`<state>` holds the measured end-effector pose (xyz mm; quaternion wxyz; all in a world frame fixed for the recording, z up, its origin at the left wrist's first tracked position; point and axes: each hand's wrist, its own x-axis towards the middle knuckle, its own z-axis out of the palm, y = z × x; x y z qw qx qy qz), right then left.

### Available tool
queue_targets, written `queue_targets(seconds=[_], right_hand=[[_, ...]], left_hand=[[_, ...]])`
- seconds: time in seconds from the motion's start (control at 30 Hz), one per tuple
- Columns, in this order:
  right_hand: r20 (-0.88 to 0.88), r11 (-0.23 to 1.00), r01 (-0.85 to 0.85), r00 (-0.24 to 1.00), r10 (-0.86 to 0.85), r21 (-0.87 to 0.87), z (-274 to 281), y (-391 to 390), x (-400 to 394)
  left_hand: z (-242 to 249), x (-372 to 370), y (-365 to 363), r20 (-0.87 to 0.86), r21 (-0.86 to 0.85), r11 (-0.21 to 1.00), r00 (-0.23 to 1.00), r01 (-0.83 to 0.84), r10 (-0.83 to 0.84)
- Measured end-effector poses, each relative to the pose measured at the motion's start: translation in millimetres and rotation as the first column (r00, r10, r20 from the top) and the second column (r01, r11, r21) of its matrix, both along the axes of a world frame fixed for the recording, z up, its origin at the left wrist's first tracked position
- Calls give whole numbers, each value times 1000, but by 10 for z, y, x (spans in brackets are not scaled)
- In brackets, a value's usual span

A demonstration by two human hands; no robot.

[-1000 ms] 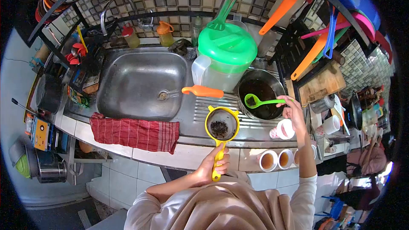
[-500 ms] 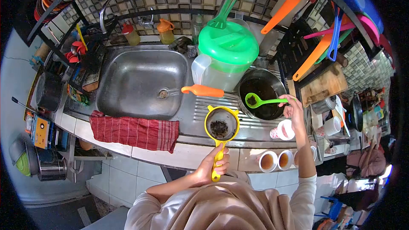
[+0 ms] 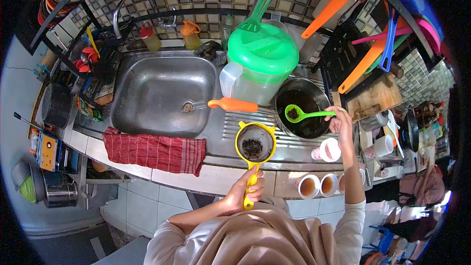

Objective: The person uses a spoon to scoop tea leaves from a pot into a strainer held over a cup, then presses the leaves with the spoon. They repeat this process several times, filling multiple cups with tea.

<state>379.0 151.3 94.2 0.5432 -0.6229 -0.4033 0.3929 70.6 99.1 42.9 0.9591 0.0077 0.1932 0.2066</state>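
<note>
My left hand [image 3: 245, 189] is wrapped round the handle of a yellow strainer [image 3: 269, 128], held level over the counter's front edge. Dark wet leaves [image 3: 253, 148] lie in its mesh. With my right hand [image 3: 342, 125] I grip the end of a green ladle [image 3: 314, 115]. Its bowl carries dark leaves and hangs over a metal pot [image 3: 279, 126] of dark brown liquid. Below that hand stands a white and red paper cup [image 3: 327, 151]. Along the counter edge, several cups hold brown liquid, among them a front cup [image 3: 308, 187].
Left of the strainer lies a red checked cloth [image 3: 154, 152] before the steel sink [image 3: 164, 95]. Behind the pot stands a green-lidded pitcher [image 3: 262, 61], near an orange-handled tool [image 3: 233, 104]. Orange utensils [image 3: 363, 66] hang from a rack at the right, above a wooden board [image 3: 375, 97].
The ladle has shifted slightly to the right above the pot, along with my right hand. My left hand and the strainer stay in place.
</note>
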Motion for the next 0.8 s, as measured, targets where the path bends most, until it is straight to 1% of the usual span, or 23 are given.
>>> queue_targets(seconds=[0.17, 0.3, 0.37, 0.43, 0.6, 0.7, 0.77, 0.8], right_hand=[[-4, 1000, 11, 1000, -11, 19, -26, 13, -6], [2, 1000, 12, 1000, -12, 8, 81, 0, -50], [-1, 1000, 16, 1000, -16, 24, 128, -2, -63], [5, 999, 18, 1000, -18, 27, 169, -9, -74], [8, 998, 14, 1000, -14, 55, 307, -43, -207], [3, 995, -30, 1000, 30, 97, 395, -65, -342], [-33, 988, -94, 995, 98, 121, 439, -77, -431], [-34, 988, -93, 995, 97, 122, 461, -86, -486]], left_hand=[[-2, -7, 2, 29, -3, 1000, 1000, 3, -3], [7, -10, -3, 23, 1, 1000, 1000, 1, -1], [2, -10, -5, 16, 6, 1000, 1000, 3, -3], [-30, -10, -14, 47, 12, 1000, 999, -2, 2], [-17, -7, -15, 37, 14, 1000, 999, -1, 1], [-9, -8, -16, 20, 19, 1000, 1000, -4, 3], [-5, -8, -15, 12, 18, 1000, 1000, 2, -2], [-7, -5, -15, 3, 26, 1000, 1000, 1, -1]])
